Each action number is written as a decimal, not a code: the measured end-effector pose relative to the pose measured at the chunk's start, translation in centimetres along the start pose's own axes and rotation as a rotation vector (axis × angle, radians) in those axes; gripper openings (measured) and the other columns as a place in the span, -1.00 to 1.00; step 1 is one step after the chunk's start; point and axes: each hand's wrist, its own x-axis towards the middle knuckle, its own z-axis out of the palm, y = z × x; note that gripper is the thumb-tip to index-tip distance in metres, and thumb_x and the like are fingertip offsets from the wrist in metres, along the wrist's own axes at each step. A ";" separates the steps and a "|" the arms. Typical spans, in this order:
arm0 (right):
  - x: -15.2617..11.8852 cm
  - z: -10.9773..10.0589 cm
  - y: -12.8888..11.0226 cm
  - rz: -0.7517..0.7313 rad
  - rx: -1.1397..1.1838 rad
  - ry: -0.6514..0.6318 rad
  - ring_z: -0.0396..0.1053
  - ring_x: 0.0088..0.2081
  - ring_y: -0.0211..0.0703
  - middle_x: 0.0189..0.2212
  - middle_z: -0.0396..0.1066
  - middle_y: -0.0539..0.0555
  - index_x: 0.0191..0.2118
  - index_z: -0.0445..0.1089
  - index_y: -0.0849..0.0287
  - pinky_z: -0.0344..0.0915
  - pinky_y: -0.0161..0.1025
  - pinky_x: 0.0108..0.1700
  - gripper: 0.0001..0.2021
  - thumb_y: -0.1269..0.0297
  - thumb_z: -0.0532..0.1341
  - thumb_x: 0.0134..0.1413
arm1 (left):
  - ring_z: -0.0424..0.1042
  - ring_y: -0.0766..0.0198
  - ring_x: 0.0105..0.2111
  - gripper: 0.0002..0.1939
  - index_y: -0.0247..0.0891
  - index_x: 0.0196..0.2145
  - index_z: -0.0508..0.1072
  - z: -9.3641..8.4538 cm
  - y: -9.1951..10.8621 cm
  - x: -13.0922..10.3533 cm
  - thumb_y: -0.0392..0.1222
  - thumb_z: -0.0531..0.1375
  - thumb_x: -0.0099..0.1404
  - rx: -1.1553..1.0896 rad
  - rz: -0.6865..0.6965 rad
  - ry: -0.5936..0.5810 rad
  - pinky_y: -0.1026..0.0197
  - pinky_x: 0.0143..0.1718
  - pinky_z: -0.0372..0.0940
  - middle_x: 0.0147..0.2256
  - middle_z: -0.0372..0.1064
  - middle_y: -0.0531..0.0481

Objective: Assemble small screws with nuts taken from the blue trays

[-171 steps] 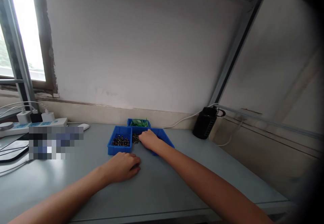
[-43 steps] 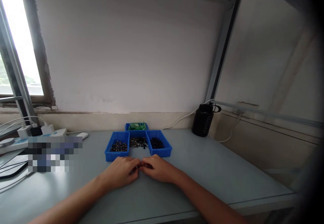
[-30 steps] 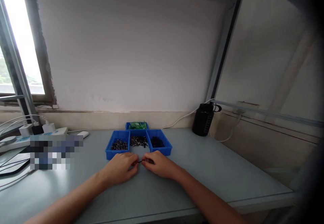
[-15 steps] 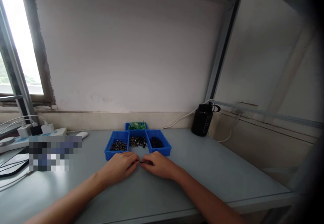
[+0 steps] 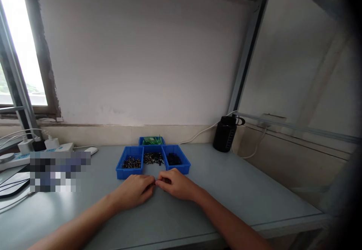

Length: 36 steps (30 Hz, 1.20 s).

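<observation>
**Left hand [image 5: 137, 190] and right hand [image 5: 177, 184] tip to tip by the left blue bin [image 5: 128, 174], pinch spot covered**

Left blue bin as home base, going left to right. Hard-to-see stuff first. Way off to its left: window [image 5: 24, 46] and power strip [image 5: 63, 148], both sliced by the frame. Closer in on that side, a pixelated patch [image 5: 58, 171], basically unreadable, with a white mouse [image 5: 91, 151] by its far end.

Inside the bin: small metal parts [image 5: 131, 162], too tiny to sort. Off its near right corner: left hand, thumb and forefinger drawn in narrow. Touching those tips, a bit farther right of the bin: right hand, fingers curled, also narrow. Can't tell about any piece between them; too well covered by the fingers. Just right of the bin, a loose pile [image 5: 152, 158] of metal and black bits. Behind that, to the bin's back right, green packet [image 5: 152, 140], print illegible. Past the pile, right blue bin [image 5: 182, 169] with black parts [image 5: 174, 158] blurring together.

Now edges and room. Left of the bin: some grey tabletop [image 5: 240, 189] before the patch. Behind it: wall [image 5: 141, 72], pretty near. In front: tabletop down to the front edge [image 5: 254, 226]. Well right of it: broad stretch of tabletop, black bottle [image 5: 224, 135] toward the back.
</observation>
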 end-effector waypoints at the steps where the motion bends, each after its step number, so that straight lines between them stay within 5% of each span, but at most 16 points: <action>1: 0.0 -0.1 0.1 0.007 -0.005 -0.004 0.18 -0.54 -0.33 -0.62 0.24 -0.08 -0.47 0.33 0.21 0.02 -0.40 -0.51 -0.80 0.28 0.08 0.12 | 0.34 0.27 -0.49 -0.79 -0.24 -0.41 0.31 -0.1 -0.1 0.0 -0.24 -0.06 0.31 0.000 -0.012 0.009 0.29 -0.49 0.07 -0.46 0.35 0.05; 14: 0.2 0.5 1.2 0.021 0.037 -0.085 0.27 -0.52 -0.29 -0.57 0.34 -0.05 -0.42 0.35 0.18 0.11 -0.38 -0.46 -0.77 0.29 0.01 0.17 | 0.31 0.28 -0.41 -0.86 -0.24 -0.37 0.31 -0.4 -0.1 -0.1 -0.21 0.00 0.30 -0.123 -0.055 0.133 0.30 -0.40 0.15 -0.39 0.30 0.04; 22: 0.3 0.5 1.5 0.031 0.094 -0.140 0.28 -0.51 -0.29 -0.58 0.34 -0.05 -0.41 0.40 0.20 0.13 -0.38 -0.44 -0.74 0.27 0.02 0.17 | 0.34 0.29 -0.33 -0.87 -0.19 -0.28 0.37 -0.2 -0.4 -0.2 -0.26 0.03 0.28 -0.226 0.033 0.108 0.32 -0.31 0.17 -0.33 0.33 0.06; 27: 0.3 0.4 1.4 0.080 0.033 -0.107 0.26 -0.51 -0.28 -0.58 0.34 -0.05 -0.41 0.43 0.20 0.08 -0.38 -0.48 -0.80 0.21 0.15 0.06 | 0.34 0.28 -0.42 -0.87 -0.21 -0.34 0.32 -0.6 -0.1 -0.1 -0.34 0.05 0.12 -0.166 -0.064 0.065 0.33 -0.42 0.14 -0.41 0.34 0.08; 36: 0.1 0.5 1.3 0.028 0.004 -0.054 0.25 -0.51 -0.30 -0.58 0.33 -0.05 -0.43 0.38 0.21 0.08 -0.39 -0.46 -0.75 0.22 0.05 0.16 | 0.35 0.26 -0.37 -0.84 -0.22 -0.33 0.36 0.1 -0.5 -0.1 -0.20 0.00 0.29 -0.128 -0.034 0.047 0.30 -0.35 0.17 -0.38 0.35 0.02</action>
